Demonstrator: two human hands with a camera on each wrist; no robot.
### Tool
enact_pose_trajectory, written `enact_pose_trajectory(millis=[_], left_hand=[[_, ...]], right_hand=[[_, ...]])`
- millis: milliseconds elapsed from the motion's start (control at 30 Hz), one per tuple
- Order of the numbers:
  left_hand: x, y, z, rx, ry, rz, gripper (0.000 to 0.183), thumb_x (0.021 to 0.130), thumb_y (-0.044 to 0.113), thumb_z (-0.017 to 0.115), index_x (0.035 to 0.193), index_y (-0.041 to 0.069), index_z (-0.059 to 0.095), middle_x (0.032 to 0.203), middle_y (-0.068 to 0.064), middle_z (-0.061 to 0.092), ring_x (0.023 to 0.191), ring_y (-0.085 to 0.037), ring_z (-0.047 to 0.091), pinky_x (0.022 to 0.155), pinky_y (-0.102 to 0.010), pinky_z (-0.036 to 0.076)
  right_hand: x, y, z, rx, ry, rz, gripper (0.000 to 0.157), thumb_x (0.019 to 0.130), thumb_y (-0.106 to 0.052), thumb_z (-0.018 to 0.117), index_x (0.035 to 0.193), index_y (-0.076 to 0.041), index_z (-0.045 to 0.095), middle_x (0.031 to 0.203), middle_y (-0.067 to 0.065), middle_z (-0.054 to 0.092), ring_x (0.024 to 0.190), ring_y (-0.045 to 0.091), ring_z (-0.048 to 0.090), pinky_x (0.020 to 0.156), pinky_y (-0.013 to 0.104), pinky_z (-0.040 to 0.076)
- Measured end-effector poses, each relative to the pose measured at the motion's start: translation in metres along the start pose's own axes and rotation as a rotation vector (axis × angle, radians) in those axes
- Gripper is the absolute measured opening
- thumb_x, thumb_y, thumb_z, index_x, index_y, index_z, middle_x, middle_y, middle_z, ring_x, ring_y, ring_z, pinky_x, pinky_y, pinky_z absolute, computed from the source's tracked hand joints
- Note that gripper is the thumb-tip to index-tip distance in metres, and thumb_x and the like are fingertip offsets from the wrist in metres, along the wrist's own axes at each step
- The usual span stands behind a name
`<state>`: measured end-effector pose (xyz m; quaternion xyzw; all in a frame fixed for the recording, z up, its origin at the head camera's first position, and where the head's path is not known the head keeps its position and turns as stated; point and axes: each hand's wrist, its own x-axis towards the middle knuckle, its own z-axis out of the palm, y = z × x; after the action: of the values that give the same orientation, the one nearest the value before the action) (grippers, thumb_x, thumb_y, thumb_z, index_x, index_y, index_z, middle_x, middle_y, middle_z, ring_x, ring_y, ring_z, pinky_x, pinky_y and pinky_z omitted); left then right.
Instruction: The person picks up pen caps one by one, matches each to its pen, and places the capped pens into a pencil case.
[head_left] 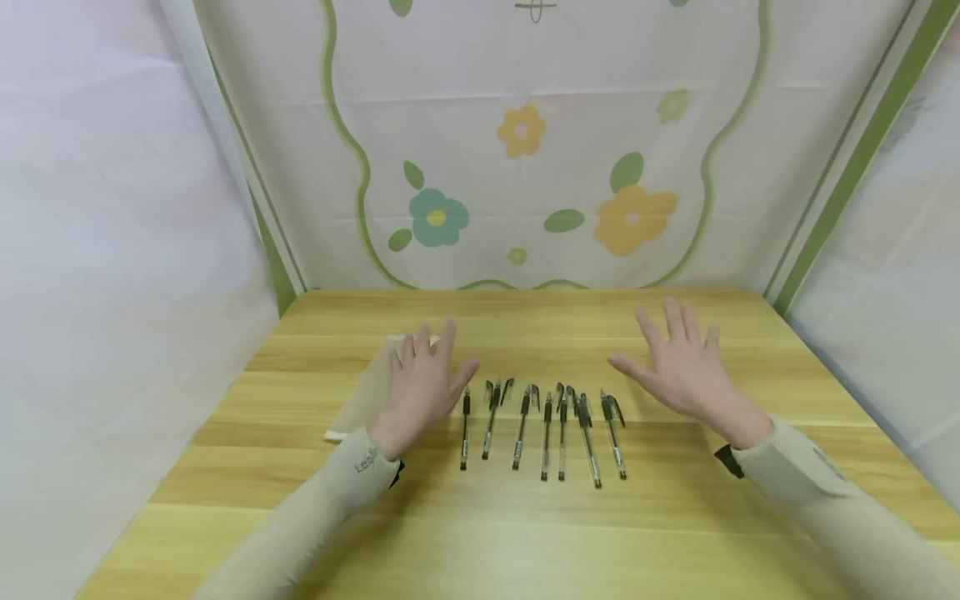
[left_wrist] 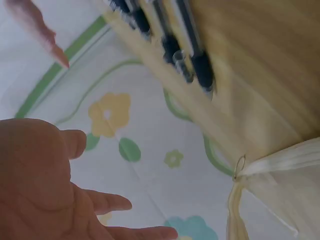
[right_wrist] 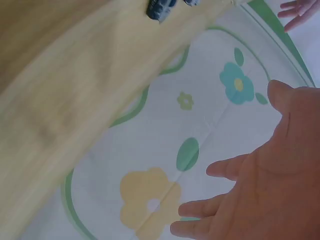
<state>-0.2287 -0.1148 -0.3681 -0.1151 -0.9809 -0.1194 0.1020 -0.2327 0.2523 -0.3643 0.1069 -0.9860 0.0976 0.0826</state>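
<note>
Several clear-barrelled pens with black grips, such as the leftmost pen [head_left: 464, 433], lie in a loose row, points toward the back wall. Small black caps [head_left: 508, 388] lie beside some of the points. My left hand [head_left: 422, 385] is held above the table, fingers spread, left of the row and overlapping a flat beige drawstring pouch [head_left: 362, 402]. The pouch's cord [left_wrist: 235, 200] shows in the left wrist view. To the right of the pens, my right hand [head_left: 686, 375] is also raised with fingers spread. Neither hand holds anything.
The wooden tabletop [head_left: 480, 542] runs back to a white cloth wall [head_left: 480, 167] printed with flowers. White cloth sides with green edging, such as the right cloth side [head_left: 885, 292], flank the table.
</note>
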Motion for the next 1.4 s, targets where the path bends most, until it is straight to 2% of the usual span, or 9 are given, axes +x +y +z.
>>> enact_pose_trajectory(millis=[100, 267, 367, 433, 500, 600, 767, 1000, 1400], left_hand=[[-0.008, 0.001, 0.002, 0.007, -0.01, 0.06, 0.072, 0.1, 0.057, 0.042, 0.156, 0.013, 0.025, 0.148, -0.032, 0.033, 0.133, -0.054, 0.03, 0.104, -0.069, 0.023], [-0.019, 0.002, 0.008, 0.012, -0.012, 0.154, 0.065, 0.1, 0.048, 0.051, 0.15, 0.007, 0.038, 0.14, -0.028, 0.046, 0.127, -0.047, 0.042, 0.101, -0.06, 0.037], [-0.024, 0.001, 0.01, 0.025, -0.003, 0.181, 0.06, 0.098, 0.044, 0.057, 0.138, -0.001, 0.05, 0.123, -0.025, 0.058, 0.109, -0.039, 0.058, 0.088, -0.049, 0.05], [-0.025, 0.0, 0.011, -0.003, -0.034, 0.175, 0.055, 0.097, 0.04, 0.061, 0.126, -0.006, 0.057, 0.105, -0.021, 0.063, 0.082, -0.03, 0.064, 0.071, -0.04, 0.055], [-0.025, -0.001, 0.012, -0.04, -0.097, 0.156, 0.051, 0.095, 0.038, 0.064, 0.114, -0.009, 0.06, 0.085, -0.015, 0.062, 0.06, -0.02, 0.059, 0.053, -0.032, 0.052], [-0.024, -0.003, 0.016, -0.109, -0.2, 0.11, 0.041, 0.094, 0.034, 0.067, 0.101, -0.006, 0.06, 0.066, -0.004, 0.051, 0.044, -0.01, 0.042, 0.039, -0.023, 0.038], [-0.022, -0.003, 0.02, -0.152, -0.269, 0.069, 0.033, 0.093, 0.034, 0.068, 0.083, 0.005, 0.054, 0.054, 0.003, 0.041, 0.04, -0.006, 0.033, 0.036, -0.021, 0.03], [-0.021, -0.007, 0.023, -0.204, -0.302, 0.05, 0.052, 0.093, 0.034, 0.068, 0.052, 0.017, 0.04, 0.04, 0.012, 0.026, 0.034, -0.002, 0.022, 0.034, -0.019, 0.022], [-0.021, -0.009, 0.028, -0.278, -0.376, 0.085, 0.056, 0.091, 0.03, 0.069, 0.048, 0.019, 0.036, 0.039, 0.013, 0.023, 0.035, -0.002, 0.021, 0.034, -0.019, 0.02]], right_hand=[[-0.004, -0.001, 0.004, -0.018, -0.011, -0.037, 0.097, 0.091, -0.075, 0.036, 0.158, -0.01, 0.009, 0.157, 0.03, -0.008, 0.14, 0.052, -0.01, 0.097, 0.077, -0.01], [-0.005, -0.007, 0.014, -0.034, -0.012, -0.107, 0.097, 0.092, -0.075, 0.036, 0.157, -0.007, 0.016, 0.157, 0.031, 0.004, 0.141, 0.053, 0.003, 0.1, 0.077, 0.0], [-0.003, -0.01, 0.019, 0.014, 0.016, -0.151, 0.093, 0.093, -0.071, 0.04, 0.155, -0.004, 0.022, 0.156, 0.03, 0.013, 0.14, 0.051, 0.014, 0.104, 0.073, 0.008], [-0.002, -0.011, 0.02, 0.055, 0.028, -0.182, 0.089, 0.095, -0.067, 0.043, 0.153, -0.001, 0.026, 0.155, 0.03, 0.019, 0.139, 0.05, 0.02, 0.107, 0.069, 0.012], [0.0, -0.012, 0.02, 0.097, 0.033, -0.216, 0.085, 0.096, -0.062, 0.047, 0.151, 0.001, 0.029, 0.153, 0.03, 0.023, 0.138, 0.049, 0.023, 0.108, 0.066, 0.016], [0.002, -0.011, 0.019, 0.168, 0.021, -0.252, 0.08, 0.098, -0.055, 0.05, 0.151, 0.002, 0.03, 0.152, 0.029, 0.025, 0.137, 0.049, 0.025, 0.107, 0.065, 0.019], [0.001, -0.008, 0.02, 0.289, 0.025, -0.275, 0.073, 0.098, -0.048, 0.056, 0.15, -0.001, 0.034, 0.151, 0.025, 0.03, 0.136, 0.046, 0.028, 0.106, 0.065, 0.024], [-0.004, -0.008, 0.025, 0.359, 0.039, -0.296, 0.066, 0.099, -0.043, 0.058, 0.147, -0.002, 0.039, 0.148, 0.023, 0.038, 0.134, 0.044, 0.034, 0.104, 0.066, 0.027], [-0.01, -0.009, 0.032, 0.385, 0.051, -0.382, 0.056, 0.098, -0.036, 0.061, 0.141, -0.003, 0.046, 0.141, 0.019, 0.047, 0.129, 0.04, 0.042, 0.101, 0.064, 0.033]])
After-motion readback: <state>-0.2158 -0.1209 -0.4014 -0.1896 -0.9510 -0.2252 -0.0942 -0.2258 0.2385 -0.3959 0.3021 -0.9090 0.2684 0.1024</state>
